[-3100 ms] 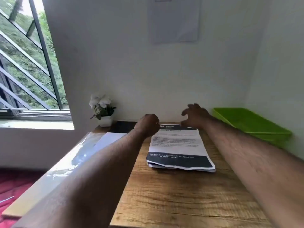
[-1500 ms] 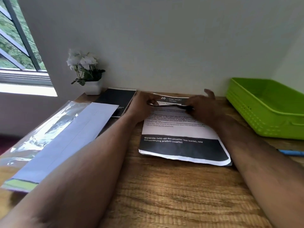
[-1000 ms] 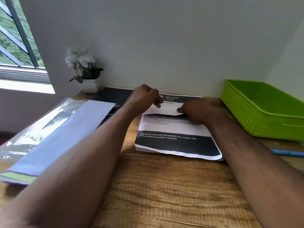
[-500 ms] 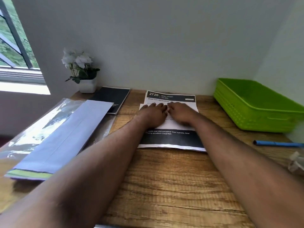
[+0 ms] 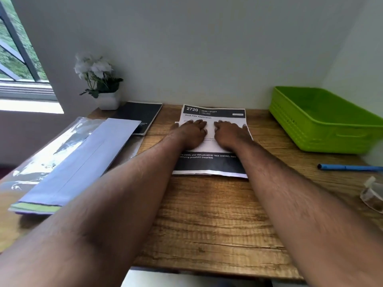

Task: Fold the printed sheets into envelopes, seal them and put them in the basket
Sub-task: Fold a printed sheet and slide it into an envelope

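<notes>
1. Fingers (image 5: 196, 124) of left hand (image 5: 189, 134) straight, close together, pressed flat on top printed white sheet with black bands (image 5: 211, 139); right hand (image 5: 230, 134) likewise flat, fingers slightly spread, just right of left hand. Nothing gripped or pinched.
2. Left of sheet: white flowers in small white pot (image 5: 101, 83) by wall, black notebook (image 5: 141, 117) beside it, pale lilac long envelopes (image 5: 80, 162) on clear plastic sleeve (image 5: 41, 162).
3. Sheet lying mid-desk on brown wooden table (image 5: 207, 220), topmost of a small stack; upper part apparently folded toward near edge under both palms, header band of a sheet beneath showing beyond.
4. Right of sheet: green plastic basket (image 5: 331, 141), well apart; blue pen (image 5: 350, 167); clear tape roll (image 5: 373, 195) at frame edge.
5. Handling, judged: light, limp, easily creased, prone to sliding on stack; best pinched at corners or fold edge, one palm kept down.
6. Count: two hands, one basket, one pen, one tape roll, one notebook; sheets and envelopes several, exact number unclear.
</notes>
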The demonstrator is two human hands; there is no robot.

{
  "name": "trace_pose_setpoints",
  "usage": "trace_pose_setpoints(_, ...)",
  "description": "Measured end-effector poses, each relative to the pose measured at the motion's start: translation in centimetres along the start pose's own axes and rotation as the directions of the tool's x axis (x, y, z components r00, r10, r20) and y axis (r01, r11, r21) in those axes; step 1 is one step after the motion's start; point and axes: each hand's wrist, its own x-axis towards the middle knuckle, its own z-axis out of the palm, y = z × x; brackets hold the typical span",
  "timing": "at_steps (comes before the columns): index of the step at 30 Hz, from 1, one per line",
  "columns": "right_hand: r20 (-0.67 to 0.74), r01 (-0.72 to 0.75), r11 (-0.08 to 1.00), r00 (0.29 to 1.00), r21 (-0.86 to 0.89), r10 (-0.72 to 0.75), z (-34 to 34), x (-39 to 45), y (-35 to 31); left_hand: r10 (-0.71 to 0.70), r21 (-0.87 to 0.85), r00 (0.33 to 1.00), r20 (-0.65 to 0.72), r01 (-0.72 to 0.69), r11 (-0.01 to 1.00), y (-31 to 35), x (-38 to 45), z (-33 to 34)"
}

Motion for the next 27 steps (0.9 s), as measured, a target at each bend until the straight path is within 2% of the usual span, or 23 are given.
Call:
trace_pose_setpoints(6,-0.018,-0.070,0.998,0.997,-0.010,0.070,-1.1,-0.3,4.0,-0.145,0.006,0.988,-0.049,0.145,0.989,-1.1,-0.3,0.2)
trace_pose_setpoints(9,-0.094,-0.124,0.992,0.988,0.020,0.125,0.0,0.9,6.6,-0.228,-0.018,0.969,-0.094,0.227,0.974,-1.7,-0.4,0.4)
trace_pose_setpoints(12,-0.081,-0.138,0.990,0.987,-0.014,0.136,0.2,2.1,6.7,-0.274,-0.014,0.953,-0.129,0.274,0.961,-2.4,-0.4,0.4)
trace_pose_setpoints(16,-0.094,-0.084,0.995,0.993,-0.058,0.078,0.2,2.7,6.9,-0.263,-0.008,0.955,-0.135,0.264,0.964,-2.3,-0.7,0.1)
trace_pose_setpoints(19,-0.226,-0.033,0.996,0.974,-0.080,0.014,-1.5,1.3,6.2,-0.225,-0.009,0.950,-0.216,0.228,0.974,-2.1,-0.7,-0.7)
trace_pose_setpoints(21,-0.268,0.067,0.996,0.960,-0.050,-0.078,-2.3,0.4,5.1,-0.219,-0.089,0.937,-0.271,0.202,0.975,-2.5,-0.6,-1.3)
trace_pose_setpoints(23,-0.238,0.175,0.984,0.958,0.036,-0.161,-2.4,0.1,4.5,-0.215,-0.184,0.927,-0.307,0.164,0.969,-2.9,-0.7,-1.5)
trace_pose_setpoints(25,-0.205,0.250,0.968,0.948,0.012,-0.242,-2.0,0.2,4.3,-0.191,-0.245,0.889,-0.417,0.092,0.965,-3.1,-1.0,-1.6)
trace_pose_setpoints(27,-0.205,0.268,0.959,0.938,-0.089,-0.281,-2.0,0.3,4.2,-0.153,-0.310,0.791,-0.592,-0.049,0.949,-2.9,-1.2,-2.1)
